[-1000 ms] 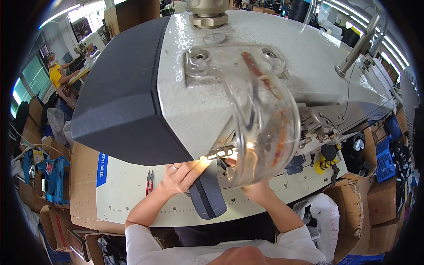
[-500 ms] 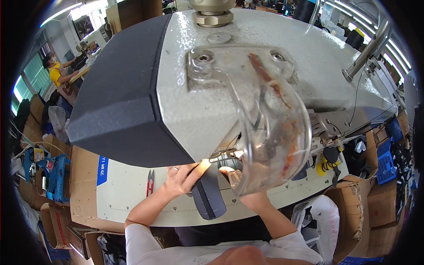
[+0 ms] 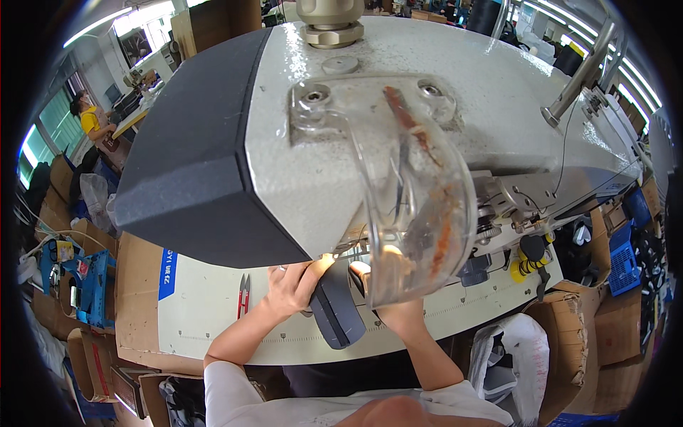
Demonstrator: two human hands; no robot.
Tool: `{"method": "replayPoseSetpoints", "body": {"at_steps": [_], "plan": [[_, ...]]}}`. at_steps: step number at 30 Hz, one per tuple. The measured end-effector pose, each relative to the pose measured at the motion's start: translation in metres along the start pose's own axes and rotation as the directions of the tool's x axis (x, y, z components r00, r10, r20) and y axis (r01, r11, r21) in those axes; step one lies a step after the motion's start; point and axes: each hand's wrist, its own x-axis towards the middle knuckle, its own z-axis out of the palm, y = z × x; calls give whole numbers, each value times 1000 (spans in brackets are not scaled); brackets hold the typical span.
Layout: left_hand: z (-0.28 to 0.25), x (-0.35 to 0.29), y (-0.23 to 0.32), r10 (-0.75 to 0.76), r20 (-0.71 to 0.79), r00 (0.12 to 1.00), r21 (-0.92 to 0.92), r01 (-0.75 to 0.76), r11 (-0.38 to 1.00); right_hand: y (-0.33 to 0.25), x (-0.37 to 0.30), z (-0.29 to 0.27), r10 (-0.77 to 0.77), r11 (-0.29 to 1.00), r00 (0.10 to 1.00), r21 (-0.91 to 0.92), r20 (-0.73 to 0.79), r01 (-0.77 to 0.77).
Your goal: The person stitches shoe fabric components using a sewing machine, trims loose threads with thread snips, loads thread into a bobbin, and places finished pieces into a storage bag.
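Under the head of a large grey-white sewing machine point(image 3: 302, 192) lies a dark grey, curved piece point(image 3: 337, 313) with a lengthwise seam, its rounded end toward me. My left hand point(image 3: 290, 287) is closed on the piece's left side, fingertips lit by the lamp beside the needle area. My right hand point(image 3: 402, 316) is to the right of the piece, its fingers mostly behind a clear, rust-stained eye guard point(image 3: 427, 245). One lit fingertip shows near the piece's right edge; its grip cannot be made out. The machine head and guard hide the needle.
Red-handled thread snips point(image 3: 243, 297) lie on the pale machine table point(image 3: 206, 313), left of my left forearm. A yellow and black object point(image 3: 531, 257) stands at the table's right. Cardboard boxes point(image 3: 569, 341), a white bag point(image 3: 525, 349) and blue crates point(image 3: 623, 263) surround the table. A co-worker point(image 3: 92, 122) stands far left.
The view has shifted slightly, so the machine head and guard appear farther left. My right hand has moved a little left, closer to the dark grey piece; my left hand keeps its place.
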Motion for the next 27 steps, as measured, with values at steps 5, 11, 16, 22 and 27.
{"method": "replayPoseSetpoints", "body": {"at_steps": [5, 11, 16, 22, 27], "plan": [[-8, 12, 5, 38, 13, 999, 21, -38, 999, -5, 3, -1, -25, 991, 987, 124, -160, 45], [-14, 11, -1, 55, 16, 998, 24, -55, 998, 5, 1, 2, 53, 974, 997, 216, 58, -64], [-9, 26, 5, 127, 16, 992, -20, -126, 992, 22, 3, 9, 206, 870, 977, 466, -51, -159], [-28, 16, -5, -39, 155, 987, -171, 66, 983, -7, 17, 8, 36, 946, 998, 323, -42, -21], [-31, 39, 26, 5, 115, 993, -253, 24, 967, -6, 4, -6, 30, 948, 994, 317, -101, 4]]}}
